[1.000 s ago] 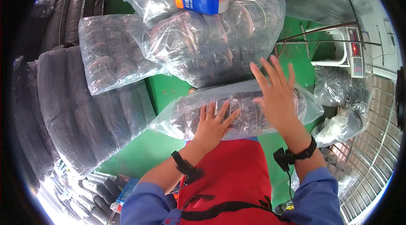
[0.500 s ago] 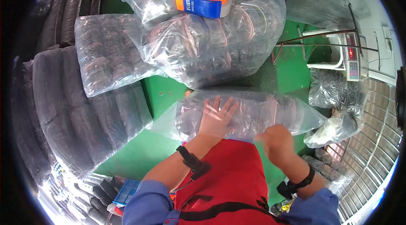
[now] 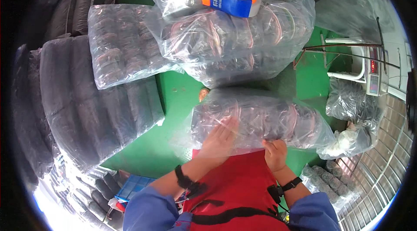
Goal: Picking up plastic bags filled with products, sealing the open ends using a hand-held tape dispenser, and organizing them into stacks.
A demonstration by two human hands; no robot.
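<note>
A clear plastic bag (image 3: 265, 120) packed with dark, rounded bundles lies crosswise in front of my red apron. My left hand (image 3: 220, 137) lies flat towards its left end, fingers stretched out, with a thin veil of film seeming to cover part of it. At the near edge, right of the middle, my right hand (image 3: 275, 155) is closed, pinching the bag's film. Just beyond is a bigger pile of filled clear bags (image 3: 234, 35). On that pile rests an orange and blue ring-shaped tool (image 3: 230, 1), which looks like a tape dispenser.
Tall wrapped dark bundles (image 3: 82, 105) stand on the left, with a flatter filled bag (image 3: 126, 44) against them. A blue crate (image 3: 134, 187) is at lower left. To the right are a digital scale (image 3: 373, 72), thin metal rods, more bags (image 3: 352, 100) and a barred grille (image 3: 386, 144).
My right hand has come down onto the bag's near edge and pinches it. My left hand's fingers have drawn together. The whole view has shifted slightly.
</note>
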